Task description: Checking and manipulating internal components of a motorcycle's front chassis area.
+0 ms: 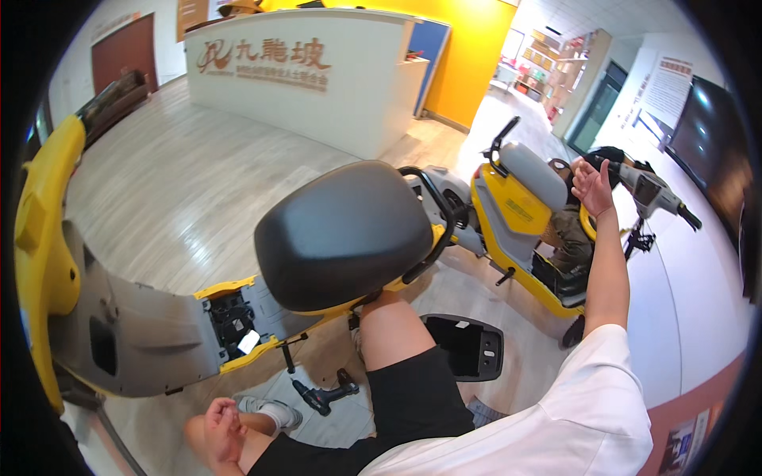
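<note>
A yellow and grey scooter stretches across in front of me, its black seat [341,230] by my right knee. Its footboard has an uncovered battery bay [228,311] with black parts and a small white piece [248,342] inside. My left hand [225,428] rests near my bent left leg, fingers curled in, with nothing visible in it. Raised at the right, my right hand [594,188] shows its palm, fingers apart and holding nothing. It appears in front of the handlebar [652,193] of a second yellow scooter [512,208]. Whether it touches anything there is unclear.
A dark power drill [325,394] lies on the floor near my left foot. Right of my thigh sits a black tray-like part [468,347]. Another person's trouser leg and shoe [571,282] show by the second scooter. A white reception counter [302,87] stands beyond.
</note>
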`<state>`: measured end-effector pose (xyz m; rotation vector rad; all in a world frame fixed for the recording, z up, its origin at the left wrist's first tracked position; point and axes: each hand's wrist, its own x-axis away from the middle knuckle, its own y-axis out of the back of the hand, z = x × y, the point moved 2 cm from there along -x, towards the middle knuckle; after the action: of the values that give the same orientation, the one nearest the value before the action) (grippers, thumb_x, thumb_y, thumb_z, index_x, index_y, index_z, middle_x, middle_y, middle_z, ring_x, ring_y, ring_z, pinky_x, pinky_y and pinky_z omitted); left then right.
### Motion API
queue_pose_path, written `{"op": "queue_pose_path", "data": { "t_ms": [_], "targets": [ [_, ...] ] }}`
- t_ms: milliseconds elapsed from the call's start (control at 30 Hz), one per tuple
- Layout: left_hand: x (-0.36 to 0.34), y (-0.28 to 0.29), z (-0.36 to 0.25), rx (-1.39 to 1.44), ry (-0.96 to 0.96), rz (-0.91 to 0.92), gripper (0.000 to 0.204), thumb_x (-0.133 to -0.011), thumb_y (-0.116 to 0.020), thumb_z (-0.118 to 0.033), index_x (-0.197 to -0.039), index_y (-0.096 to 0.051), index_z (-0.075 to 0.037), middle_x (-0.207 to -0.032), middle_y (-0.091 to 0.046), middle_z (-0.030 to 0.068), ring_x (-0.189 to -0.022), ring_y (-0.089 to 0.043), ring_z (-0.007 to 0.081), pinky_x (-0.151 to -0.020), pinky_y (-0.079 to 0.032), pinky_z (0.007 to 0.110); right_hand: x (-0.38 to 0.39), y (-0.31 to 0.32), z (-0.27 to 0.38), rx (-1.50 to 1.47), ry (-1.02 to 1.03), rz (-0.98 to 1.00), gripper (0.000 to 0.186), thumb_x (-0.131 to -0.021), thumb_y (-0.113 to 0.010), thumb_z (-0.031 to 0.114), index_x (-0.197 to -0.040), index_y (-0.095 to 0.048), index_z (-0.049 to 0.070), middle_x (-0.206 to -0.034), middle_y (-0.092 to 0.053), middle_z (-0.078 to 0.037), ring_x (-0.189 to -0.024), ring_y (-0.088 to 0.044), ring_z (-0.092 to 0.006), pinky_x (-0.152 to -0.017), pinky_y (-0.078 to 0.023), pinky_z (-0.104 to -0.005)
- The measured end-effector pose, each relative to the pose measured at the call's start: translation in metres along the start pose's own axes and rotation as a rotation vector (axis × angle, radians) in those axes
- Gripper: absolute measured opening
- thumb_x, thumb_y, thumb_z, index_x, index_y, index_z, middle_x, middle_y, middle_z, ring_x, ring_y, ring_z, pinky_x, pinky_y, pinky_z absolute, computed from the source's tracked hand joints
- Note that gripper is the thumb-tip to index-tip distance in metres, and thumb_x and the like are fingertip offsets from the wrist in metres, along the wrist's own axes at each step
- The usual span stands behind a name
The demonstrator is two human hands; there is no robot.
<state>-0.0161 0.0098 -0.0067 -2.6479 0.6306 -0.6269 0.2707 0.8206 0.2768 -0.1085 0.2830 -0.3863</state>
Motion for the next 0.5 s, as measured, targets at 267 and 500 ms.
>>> {"op": "queue_pose_path", "data": {
  "t_ms": [267, 500],
  "targets": [
    [-0.007, -0.007, 0.000, -0.135, 0.005, -0.039, 0.010, -0.094, -0.055, -0.017, -0.102, -0.053, -0.011, -0.069, -0.047, -0.0056, -0.055, -0.041, 0.0033, -0.049, -0.038, 0.022, 0.084, 0.022, 0.035, 0.126, -0.100, -0.320, 0.066, -0.088, -0.036, 0.070, -0.108, -0.055, 0.010, -0.079, -0.054, 0.000, -0.067, -0.053, -0.0134, -0.061, -0.045, -0.0294],
    [-0.003, -0.015, -0.002, -0.126, -0.032, -0.023, 0.013, -0.093, -0.057, -0.018, -0.102, -0.053, -0.010, -0.067, -0.047, -0.0052, -0.053, -0.041, 0.0036, -0.048, -0.039, 0.022, 0.104, 0.040, 0.027, 0.176, -0.210, -0.351, 0.046, -0.094, -0.040, 0.055, -0.100, -0.056, 0.013, -0.077, -0.053, 0.001, -0.068, -0.055, -0.0139, -0.062, -0.047, -0.0304]
  ]
}}
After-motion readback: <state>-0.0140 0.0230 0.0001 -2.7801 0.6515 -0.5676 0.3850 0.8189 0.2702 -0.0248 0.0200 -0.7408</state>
